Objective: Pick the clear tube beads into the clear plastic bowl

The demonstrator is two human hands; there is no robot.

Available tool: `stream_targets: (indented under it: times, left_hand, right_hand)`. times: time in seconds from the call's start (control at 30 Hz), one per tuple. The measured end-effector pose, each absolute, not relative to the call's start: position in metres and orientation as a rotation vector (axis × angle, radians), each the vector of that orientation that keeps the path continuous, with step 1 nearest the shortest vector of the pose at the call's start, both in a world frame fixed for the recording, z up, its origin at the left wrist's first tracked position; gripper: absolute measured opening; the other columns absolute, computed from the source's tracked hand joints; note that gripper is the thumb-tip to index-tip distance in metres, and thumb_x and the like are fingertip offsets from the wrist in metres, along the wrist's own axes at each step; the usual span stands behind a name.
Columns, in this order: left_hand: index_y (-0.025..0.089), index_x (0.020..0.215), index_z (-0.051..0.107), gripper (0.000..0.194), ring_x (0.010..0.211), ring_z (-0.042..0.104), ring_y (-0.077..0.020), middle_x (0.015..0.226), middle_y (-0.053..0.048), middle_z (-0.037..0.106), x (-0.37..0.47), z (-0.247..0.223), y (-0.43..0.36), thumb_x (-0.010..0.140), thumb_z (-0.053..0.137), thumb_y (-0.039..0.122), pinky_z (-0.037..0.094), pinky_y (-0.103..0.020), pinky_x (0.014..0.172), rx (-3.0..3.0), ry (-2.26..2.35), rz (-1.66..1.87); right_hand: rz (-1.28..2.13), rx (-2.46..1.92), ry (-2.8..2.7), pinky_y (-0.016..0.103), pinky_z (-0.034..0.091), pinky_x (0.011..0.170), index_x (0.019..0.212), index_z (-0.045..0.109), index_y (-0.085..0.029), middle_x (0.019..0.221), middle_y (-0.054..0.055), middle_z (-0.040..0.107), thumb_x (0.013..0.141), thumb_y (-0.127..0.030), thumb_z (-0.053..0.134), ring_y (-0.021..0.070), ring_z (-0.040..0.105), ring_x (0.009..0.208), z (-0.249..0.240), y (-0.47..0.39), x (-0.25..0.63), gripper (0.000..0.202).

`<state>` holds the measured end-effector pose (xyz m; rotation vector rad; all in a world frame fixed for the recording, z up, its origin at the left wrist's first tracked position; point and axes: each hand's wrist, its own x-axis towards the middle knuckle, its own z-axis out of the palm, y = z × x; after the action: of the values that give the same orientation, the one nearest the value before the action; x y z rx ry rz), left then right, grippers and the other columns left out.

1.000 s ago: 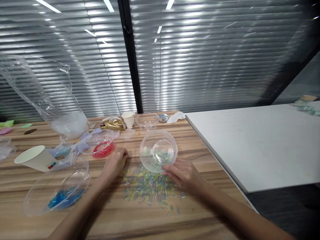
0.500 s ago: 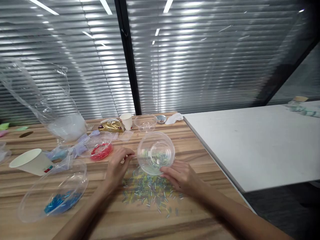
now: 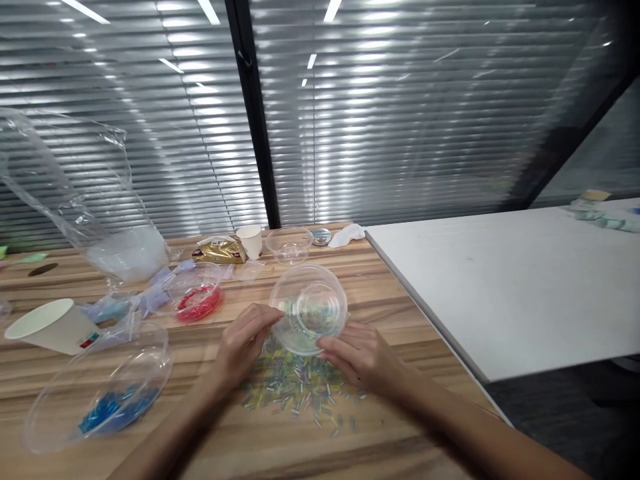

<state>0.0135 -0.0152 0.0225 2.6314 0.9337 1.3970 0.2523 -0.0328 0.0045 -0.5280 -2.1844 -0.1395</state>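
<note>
Between my hands a clear plastic bowl [image 3: 309, 273] is tilted with its open side toward me. My left hand [image 3: 245, 339] is closed on its left rim, thumb and fingers pinched together. At the lower right, my right hand [image 3: 363, 350] grips the rim too. Below and behind the bowl, a loose pile of small tube beads [image 3: 300, 383], yellow, green and clear, is spread on the wooden table [image 3: 370, 440]. Greenish beads show through the bowl's clear wall; whether any lie inside it I cannot tell.
On the left stand a bowl of blue beads [image 3: 113, 410], a tilted paper cup [image 3: 53, 327] and a bowl with a red ring of beads [image 3: 200, 303]. Farther back are a plastic bag [image 3: 130, 250], a gold packet [image 3: 220, 251], another cup [image 3: 251, 241] and a clear bowl [image 3: 290, 240].
My left hand has moved right, from beside the bowl onto its left rim. The bowl has shifted slightly left in view, still in my right hand.
</note>
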Motion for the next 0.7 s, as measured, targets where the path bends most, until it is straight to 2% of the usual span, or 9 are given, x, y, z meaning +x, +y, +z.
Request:
stream_targets:
  times: [0.53,0.7]
  left_hand:
    - [0.02,0.094,0.064,0.014,0.078,0.062,-0.0152,0.082,-0.003,0.068,0.005,0.024,-0.008,0.085,0.055,0.014,0.049,-0.028,0.071,2.57,1.154,1.448]
    - [0.019,0.092,0.065,0.015,0.079,0.064,-0.0174,0.085,-0.005,0.069,-0.006,0.016,0.004,0.086,0.051,0.021,0.05,-0.029,0.071,2.491,1.346,1.224]
  right_hand:
    - [-0.153,-0.539,-2.181,0.026,0.044,0.054,0.089,0.06,-0.012,0.066,0.004,0.064,0.091,-0.016,0.05,0.0141,0.057,0.056,0.009,-0.032,0.254,0.011]
    - [-0.166,-0.556,-2.164,0.026,0.044,0.053,0.089,0.06,-0.012,0.065,0.004,0.064,0.091,-0.017,0.049,0.0145,0.058,0.057,0.008,-0.03,0.255,0.012]
